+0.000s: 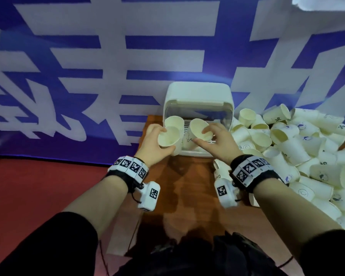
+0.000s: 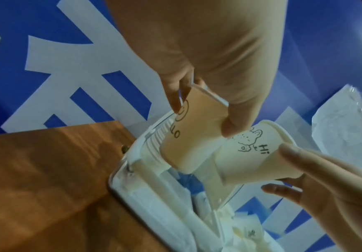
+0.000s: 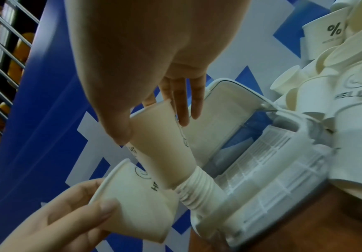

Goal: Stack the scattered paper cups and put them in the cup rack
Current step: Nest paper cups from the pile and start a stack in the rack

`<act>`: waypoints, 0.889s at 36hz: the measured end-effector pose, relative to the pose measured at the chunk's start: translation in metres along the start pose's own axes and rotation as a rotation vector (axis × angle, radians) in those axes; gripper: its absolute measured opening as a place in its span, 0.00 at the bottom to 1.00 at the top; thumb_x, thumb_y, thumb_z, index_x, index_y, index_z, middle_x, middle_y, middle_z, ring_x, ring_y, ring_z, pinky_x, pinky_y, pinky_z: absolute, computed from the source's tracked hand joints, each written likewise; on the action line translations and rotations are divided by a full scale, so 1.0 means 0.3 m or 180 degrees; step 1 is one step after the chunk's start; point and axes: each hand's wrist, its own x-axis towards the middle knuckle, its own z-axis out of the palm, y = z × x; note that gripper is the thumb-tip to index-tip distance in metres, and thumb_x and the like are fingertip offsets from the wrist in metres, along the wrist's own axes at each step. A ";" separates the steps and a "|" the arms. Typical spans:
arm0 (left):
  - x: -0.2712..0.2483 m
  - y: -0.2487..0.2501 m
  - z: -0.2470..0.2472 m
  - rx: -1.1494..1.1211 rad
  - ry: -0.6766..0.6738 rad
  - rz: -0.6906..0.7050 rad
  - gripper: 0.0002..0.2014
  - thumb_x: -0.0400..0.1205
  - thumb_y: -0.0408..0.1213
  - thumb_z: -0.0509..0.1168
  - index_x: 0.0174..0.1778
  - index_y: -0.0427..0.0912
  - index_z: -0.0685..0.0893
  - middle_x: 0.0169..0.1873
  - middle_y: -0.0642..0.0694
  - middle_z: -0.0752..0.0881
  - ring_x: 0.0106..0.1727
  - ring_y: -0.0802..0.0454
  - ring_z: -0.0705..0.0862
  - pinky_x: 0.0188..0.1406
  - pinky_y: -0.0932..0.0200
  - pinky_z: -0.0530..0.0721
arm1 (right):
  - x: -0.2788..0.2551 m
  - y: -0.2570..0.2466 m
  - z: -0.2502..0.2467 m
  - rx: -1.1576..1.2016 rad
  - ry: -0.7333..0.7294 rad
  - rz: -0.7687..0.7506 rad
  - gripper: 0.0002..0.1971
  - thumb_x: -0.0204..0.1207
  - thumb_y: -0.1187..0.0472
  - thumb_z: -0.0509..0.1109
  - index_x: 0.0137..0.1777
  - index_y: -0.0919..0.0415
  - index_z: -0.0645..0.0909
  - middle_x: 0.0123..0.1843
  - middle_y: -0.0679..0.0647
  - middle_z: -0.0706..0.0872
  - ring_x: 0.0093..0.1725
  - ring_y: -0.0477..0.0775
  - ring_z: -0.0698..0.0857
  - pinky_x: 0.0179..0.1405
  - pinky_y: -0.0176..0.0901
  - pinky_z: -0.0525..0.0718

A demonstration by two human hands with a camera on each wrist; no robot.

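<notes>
My left hand [image 1: 167, 140] grips a white paper cup [image 1: 168, 135] marked HELLO [image 2: 186, 136], mouth towards me. My right hand [image 1: 200, 136] pinches a second cup [image 1: 198, 127] with a bunny and "Hi" [image 2: 255, 153] by its rim. Both cups hover side by side in front of the white cup rack [image 1: 197, 94], whose lid is up. A stack of nested cups [image 2: 154, 145] lies in the rack's left side, its ribbed rims [image 3: 197, 189] showing just beyond the held cups. In the right wrist view my right hand [image 3: 153, 129] has thumb and fingers on the cup's wall [image 3: 160, 145].
A big pile of loose paper cups [image 1: 297, 146] covers the table right of the rack. The rack stands on a wooden table [image 1: 187, 186] against a blue-and-white banner [image 1: 88, 76]. Red floor [image 1: 38, 186] lies to the left. The rack's grid floor [image 3: 261, 162] is bare on its right side.
</notes>
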 end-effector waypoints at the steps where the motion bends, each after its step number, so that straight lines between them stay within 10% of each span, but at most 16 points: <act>1: 0.022 0.004 -0.018 -0.0065 0.0139 0.0018 0.27 0.71 0.38 0.77 0.64 0.44 0.74 0.64 0.52 0.67 0.62 0.58 0.70 0.62 0.67 0.69 | 0.028 -0.015 0.002 0.0079 0.0110 -0.0022 0.17 0.69 0.43 0.76 0.48 0.54 0.80 0.56 0.47 0.79 0.54 0.44 0.78 0.55 0.40 0.79; 8: 0.138 0.030 -0.085 -0.0581 0.0691 0.0069 0.31 0.70 0.35 0.78 0.66 0.43 0.71 0.65 0.49 0.67 0.63 0.55 0.72 0.61 0.67 0.71 | 0.154 -0.071 0.010 0.0262 0.0745 -0.0171 0.15 0.69 0.48 0.78 0.48 0.56 0.80 0.55 0.49 0.78 0.55 0.45 0.77 0.52 0.27 0.72; 12: 0.202 0.026 -0.090 -0.0621 0.0736 0.0075 0.31 0.70 0.35 0.78 0.67 0.43 0.71 0.65 0.50 0.67 0.62 0.55 0.72 0.60 0.68 0.73 | 0.207 -0.082 0.014 0.0422 0.0936 -0.0212 0.15 0.70 0.47 0.77 0.48 0.56 0.80 0.60 0.49 0.77 0.59 0.44 0.77 0.54 0.36 0.81; 23: 0.305 -0.032 -0.018 -0.0353 0.0334 0.0088 0.32 0.69 0.41 0.78 0.66 0.46 0.71 0.66 0.49 0.69 0.65 0.50 0.74 0.66 0.55 0.76 | 0.268 -0.050 0.030 0.0541 0.1150 -0.0163 0.14 0.70 0.49 0.77 0.47 0.54 0.79 0.61 0.51 0.77 0.61 0.46 0.77 0.53 0.33 0.81; 32: 0.320 -0.055 0.040 -0.0297 0.0002 -0.0134 0.37 0.70 0.40 0.79 0.72 0.41 0.68 0.69 0.45 0.69 0.67 0.52 0.72 0.63 0.63 0.69 | 0.280 -0.045 0.042 0.0525 0.1178 -0.0189 0.13 0.71 0.50 0.77 0.48 0.56 0.80 0.60 0.49 0.78 0.59 0.43 0.76 0.56 0.35 0.78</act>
